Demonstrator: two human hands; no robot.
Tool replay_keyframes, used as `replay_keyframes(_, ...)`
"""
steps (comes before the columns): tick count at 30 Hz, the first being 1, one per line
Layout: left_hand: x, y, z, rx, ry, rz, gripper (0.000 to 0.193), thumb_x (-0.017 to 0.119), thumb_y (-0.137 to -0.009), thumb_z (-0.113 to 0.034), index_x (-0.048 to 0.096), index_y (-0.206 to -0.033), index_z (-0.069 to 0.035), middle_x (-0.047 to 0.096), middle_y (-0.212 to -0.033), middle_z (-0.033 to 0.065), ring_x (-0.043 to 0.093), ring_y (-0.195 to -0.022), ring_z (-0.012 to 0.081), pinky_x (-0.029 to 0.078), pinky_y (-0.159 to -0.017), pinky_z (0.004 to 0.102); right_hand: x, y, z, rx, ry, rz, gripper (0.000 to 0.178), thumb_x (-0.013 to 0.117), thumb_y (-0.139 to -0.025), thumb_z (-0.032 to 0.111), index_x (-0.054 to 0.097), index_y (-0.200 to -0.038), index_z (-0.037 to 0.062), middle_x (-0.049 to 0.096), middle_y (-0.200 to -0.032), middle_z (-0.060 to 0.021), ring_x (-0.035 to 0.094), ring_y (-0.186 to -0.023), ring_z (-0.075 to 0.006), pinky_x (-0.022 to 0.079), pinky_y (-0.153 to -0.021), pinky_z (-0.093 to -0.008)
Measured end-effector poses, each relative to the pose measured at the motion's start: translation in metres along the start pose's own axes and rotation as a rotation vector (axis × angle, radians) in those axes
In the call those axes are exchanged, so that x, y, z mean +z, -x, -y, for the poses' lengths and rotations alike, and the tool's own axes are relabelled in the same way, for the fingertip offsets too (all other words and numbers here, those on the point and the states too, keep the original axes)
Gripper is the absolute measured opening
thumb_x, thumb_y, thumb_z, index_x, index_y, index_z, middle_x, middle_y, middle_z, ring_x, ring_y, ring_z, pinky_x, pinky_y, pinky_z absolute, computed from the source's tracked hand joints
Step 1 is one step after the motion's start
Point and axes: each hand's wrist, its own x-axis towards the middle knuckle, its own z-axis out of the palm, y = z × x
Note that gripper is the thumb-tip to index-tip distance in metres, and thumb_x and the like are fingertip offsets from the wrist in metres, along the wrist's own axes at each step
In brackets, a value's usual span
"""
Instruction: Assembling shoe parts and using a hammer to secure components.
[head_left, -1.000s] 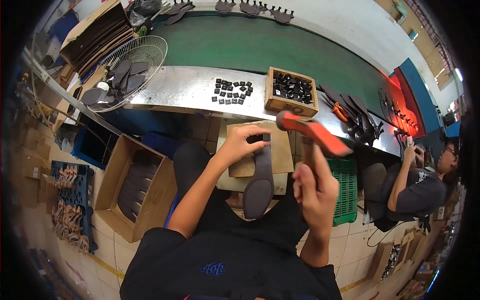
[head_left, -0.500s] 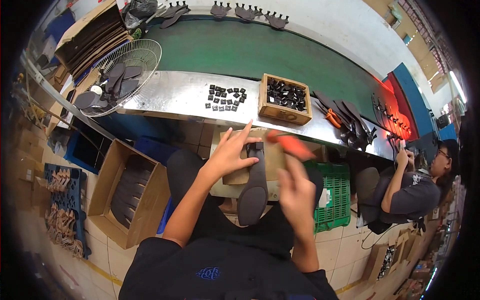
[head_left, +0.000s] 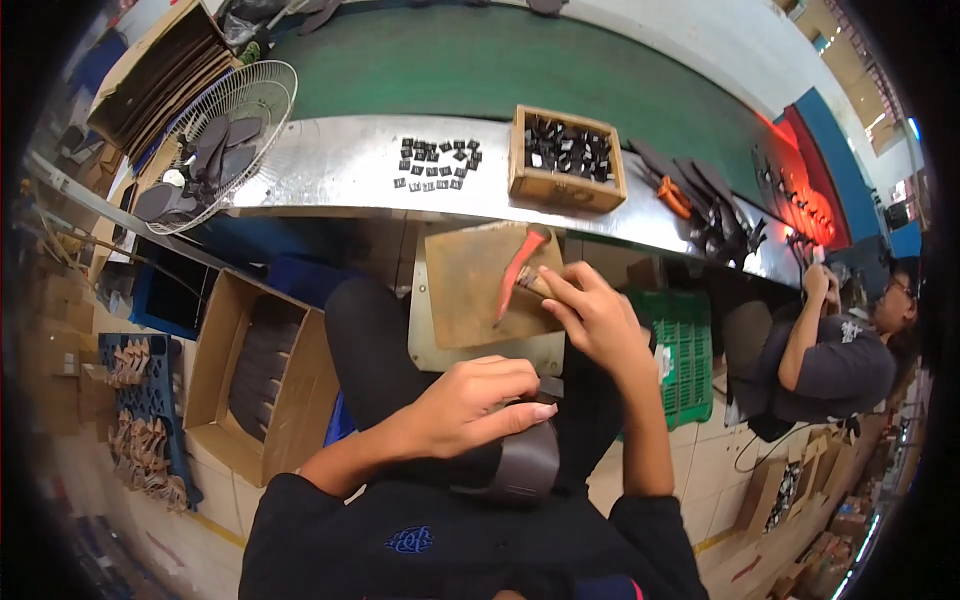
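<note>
The right hand (head_left: 597, 318) is closed around the wooden handle of an orange tool (head_left: 516, 270), whose long orange part lies across a brown board (head_left: 470, 290) on the person's lap. The left hand (head_left: 470, 405) has its grip curled down on a dark brown insole piece (head_left: 520, 465), pressing it with the fingers (head_left: 520, 412) just below the board; the wrist covers part of the piece, so its full shape is not visible. Beyond the board runs a metal counter (head_left: 330, 170), and on it stands a wooden box (head_left: 566, 160) filled with small black parts. A group of small black pieces (head_left: 436, 163) lies on the counter to the left of the box, well apart from both hands. Further left, a round fan (head_left: 215, 140) carries some dark soles on its grille. A green belt (head_left: 480, 70) passes behind the counter. On the floor at the left stands a cardboard box (head_left: 255, 385) with dark strips inside, and a green crate (head_left: 682, 350) sits near the right elbow. Another person (head_left: 830, 350) sits at the right, turned to the counter.
</note>
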Motion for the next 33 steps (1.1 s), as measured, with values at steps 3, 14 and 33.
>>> replay_keyframes(3,0.007,0.004,-0.014,-0.252,0.217,0.030,0.028,0.062,-0.100,-0.021,0.056,-0.087,0.003,0.051,-0.082,0.0105,0.052,-0.074,0.0222,0.043,-0.069,0.0336,0.023,-0.003,-0.027,-0.158,0.026,-0.039,0.037,0.072,-0.088,0.015,0.067,-0.124,0.0102,0.062,-0.109,-0.0091,0.059,-0.094,-0.0302,0.052,-0.078,-0.0413)
replay_keyframes(14,0.028,0.001,-0.003,-0.565,0.714,0.155,0.031,0.047,-0.107,-0.025,0.063,-0.105,0.001,0.062,-0.105,0.0084,0.059,-0.103,0.0178,0.045,-0.095,0.0313,0.038,0.069,0.033,0.157,-1.588,0.131,0.057,0.052,-0.102,0.051,0.065,-0.107,-0.0038,0.062,-0.120,-0.0206,0.061,-0.111,-0.0266,0.049,-0.097,-0.0418)
replay_keyframes(33,0.036,0.003,-0.008,-0.649,1.038,0.209,0.034,0.044,-0.109,-0.023,0.063,-0.105,0.005,0.066,-0.101,0.0110,0.062,-0.102,0.0177,0.046,-0.095,0.0293,0.037,0.066,0.070,0.122,-1.879,-0.033,0.058,0.054,-0.095,0.062,0.064,-0.083,0.0062,0.065,-0.083,-0.0060,0.059,-0.096,-0.0265,0.040,-0.100,-0.0440)
